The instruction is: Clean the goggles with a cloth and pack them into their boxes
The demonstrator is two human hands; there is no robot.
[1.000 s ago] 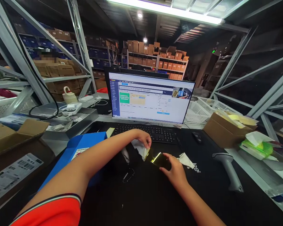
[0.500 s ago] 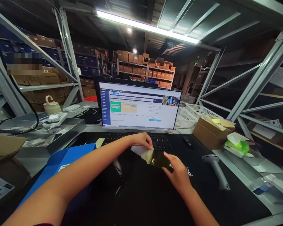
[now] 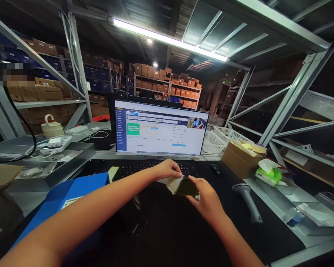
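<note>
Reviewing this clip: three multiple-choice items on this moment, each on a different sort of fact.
1. Where is the handheld barcode scanner?
A) on the keyboard
B) on the black desk mat
C) in the metal tray

2. What colour is the lower-left box?
A) red
B) green
C) blue

3. What is the left hand doing?
A) pinching a cream wipe against a dark flat piece held by the right hand
B) resting on the mouse
C) typing

1 B, it lies right of the hands.
2 C, plainly blue.
3 A, the wipe is pressed to the piece.
</note>
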